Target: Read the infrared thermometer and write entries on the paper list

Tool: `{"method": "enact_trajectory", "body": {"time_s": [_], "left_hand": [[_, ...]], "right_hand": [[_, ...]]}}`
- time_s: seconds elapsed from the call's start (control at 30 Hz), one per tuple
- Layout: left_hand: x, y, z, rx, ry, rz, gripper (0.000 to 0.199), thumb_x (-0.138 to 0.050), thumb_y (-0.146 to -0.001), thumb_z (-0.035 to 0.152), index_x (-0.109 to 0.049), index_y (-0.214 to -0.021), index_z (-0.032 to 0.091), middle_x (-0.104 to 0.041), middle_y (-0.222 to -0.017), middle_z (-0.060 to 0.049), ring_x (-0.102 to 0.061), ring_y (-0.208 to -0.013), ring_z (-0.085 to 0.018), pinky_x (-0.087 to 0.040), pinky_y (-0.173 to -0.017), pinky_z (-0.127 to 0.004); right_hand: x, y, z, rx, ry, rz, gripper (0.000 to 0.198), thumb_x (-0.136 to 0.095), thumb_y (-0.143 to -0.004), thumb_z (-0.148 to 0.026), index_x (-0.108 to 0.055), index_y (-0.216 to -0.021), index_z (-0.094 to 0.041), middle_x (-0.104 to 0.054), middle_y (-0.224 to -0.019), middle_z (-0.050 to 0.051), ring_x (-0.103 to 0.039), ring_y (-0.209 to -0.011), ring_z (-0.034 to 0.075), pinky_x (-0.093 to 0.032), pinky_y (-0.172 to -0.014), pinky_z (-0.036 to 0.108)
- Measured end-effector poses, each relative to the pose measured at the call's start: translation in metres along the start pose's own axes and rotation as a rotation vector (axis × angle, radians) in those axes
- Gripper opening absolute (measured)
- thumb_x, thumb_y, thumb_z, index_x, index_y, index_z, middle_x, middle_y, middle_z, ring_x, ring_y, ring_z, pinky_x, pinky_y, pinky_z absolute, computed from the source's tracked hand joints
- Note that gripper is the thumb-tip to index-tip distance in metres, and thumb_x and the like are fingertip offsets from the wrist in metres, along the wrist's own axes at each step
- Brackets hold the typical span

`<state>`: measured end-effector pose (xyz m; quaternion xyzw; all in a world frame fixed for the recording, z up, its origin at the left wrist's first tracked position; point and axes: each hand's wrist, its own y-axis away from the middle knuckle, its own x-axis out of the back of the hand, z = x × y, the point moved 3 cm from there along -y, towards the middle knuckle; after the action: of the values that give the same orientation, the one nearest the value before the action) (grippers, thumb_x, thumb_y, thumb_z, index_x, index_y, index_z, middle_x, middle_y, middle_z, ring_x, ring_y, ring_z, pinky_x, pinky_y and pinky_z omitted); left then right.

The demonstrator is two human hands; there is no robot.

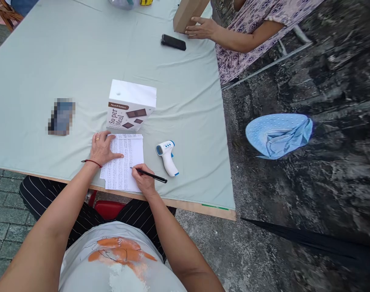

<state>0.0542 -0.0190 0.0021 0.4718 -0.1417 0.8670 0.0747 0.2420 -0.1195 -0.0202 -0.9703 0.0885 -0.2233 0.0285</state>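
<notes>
Sheets of paper (pixel 120 162) covered in columns of handwriting lie near the table's front edge. My left hand (pixel 102 151) rests flat on their left side, fingers and thumb spread, a ring on one finger. A black pen (pixel 152 175) is pinched in my right hand (pixel 144 178), its tip at the paper's right part. Just beyond the sheets stands a white box (pixel 131 101) printed "NutriMotion Super Meal". To the right of the paper lies a white and blue infrared thermometer (pixel 168 158).
A pale cloth covers the table (pixel 81 52). At left lies a blurred-out phone-shaped object (pixel 61 117). A black case (pixel 173 42) sits near a cardboard box (pixel 189 16) touched by another person's hand (pixel 203 29). Beyond the right edge is a blue hat (pixel 279 134) by a dark rock wall.
</notes>
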Motion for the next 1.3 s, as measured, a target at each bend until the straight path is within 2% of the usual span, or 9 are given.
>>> {"method": "enact_trajectory", "body": {"time_s": [0.43, 0.77, 1.3], "left_hand": [[0.0001, -0.0005, -0.0002, -0.001, -0.011, 0.011, 0.081, -0.087, -0.045, 0.057, -0.058, -0.112, 0.022, -0.053, -0.128, -0.016, -0.044, -0.124, -0.039, -0.017, -0.115, -0.057], [0.0021, 0.0007, 0.0032, 0.003, -0.098, -0.035, 0.081, -0.083, -0.052, 0.061, -0.055, -0.117, 0.023, -0.052, -0.131, -0.014, -0.044, -0.127, -0.035, -0.018, -0.116, -0.054], [0.0008, 0.0005, 0.0017, 0.001, -0.092, -0.023, 0.081, -0.083, -0.051, 0.061, -0.055, -0.117, 0.022, -0.052, -0.131, -0.015, -0.045, -0.126, -0.036, -0.018, -0.116, -0.055]], "right_hand": [[0.0012, 0.0006, -0.0011, -0.011, -0.040, 0.020, 0.013, -0.052, -0.075, -0.031, -0.056, -0.066, -0.022, -0.054, -0.057, -0.004, -0.048, -0.053, 0.012, -0.042, -0.057, 0.028], [0.0006, 0.0002, 0.0018, -0.012, -0.020, 0.022, 0.014, -0.052, -0.076, -0.033, -0.056, -0.068, -0.022, -0.054, -0.057, -0.004, -0.048, -0.053, 0.012, -0.042, -0.057, 0.027], [0.0017, 0.0003, 0.0025, -0.018, -0.036, 0.048, 0.012, -0.052, -0.074, -0.031, -0.055, -0.066, -0.022, -0.054, -0.057, -0.004, -0.048, -0.052, 0.012, -0.042, -0.057, 0.027]]}}
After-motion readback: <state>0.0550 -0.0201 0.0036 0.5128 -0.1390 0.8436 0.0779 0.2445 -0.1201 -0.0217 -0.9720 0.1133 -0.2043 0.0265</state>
